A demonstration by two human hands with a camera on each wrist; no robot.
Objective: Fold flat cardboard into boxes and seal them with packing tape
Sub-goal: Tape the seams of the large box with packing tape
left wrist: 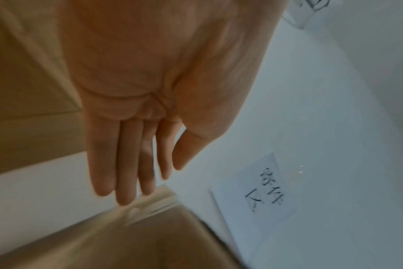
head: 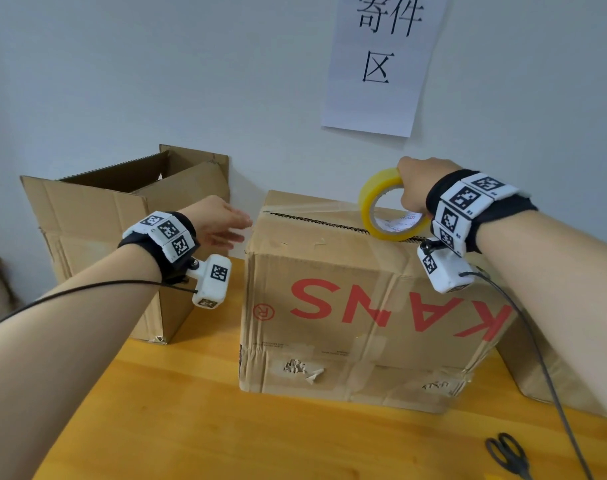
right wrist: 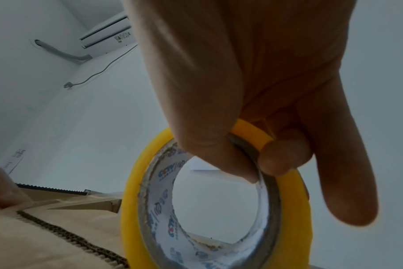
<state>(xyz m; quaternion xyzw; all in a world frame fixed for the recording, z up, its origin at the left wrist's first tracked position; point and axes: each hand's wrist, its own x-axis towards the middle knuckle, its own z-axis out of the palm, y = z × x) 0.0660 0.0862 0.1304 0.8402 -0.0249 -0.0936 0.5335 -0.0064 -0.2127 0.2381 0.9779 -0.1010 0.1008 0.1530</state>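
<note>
Right hand (head: 414, 188) pinches the light, stiff tape roll (head: 385, 206) by its core on the box (head: 364, 306); left hand (head: 222, 223) flat-fingered

Closed brown corrugated-cardboard box with red lettering (head: 364, 306): matt, creased, fluted edge showing along the top seam; patches where the paper skin is torn off, rough and pale. Strips of clear glossy tape on its top and front.

Open brown corrugated-cardboard box (head: 122, 216): same matt board, sawtooth-cut flap edge.

Yellow roll of packing tape (head: 385, 206): glossy translucent plastic film; inner core is printed white paper over grey card, edge scuffed.

Orange-yellow wooden tabletop (head: 226, 427): smooth, faint sheen, visible grain.

White paper sheet with black characters (head: 381, 64): matt, slightly curled.

Black-handled scissors (head: 509, 455): handles look like plastic.

Wall: matt white paint.
</note>
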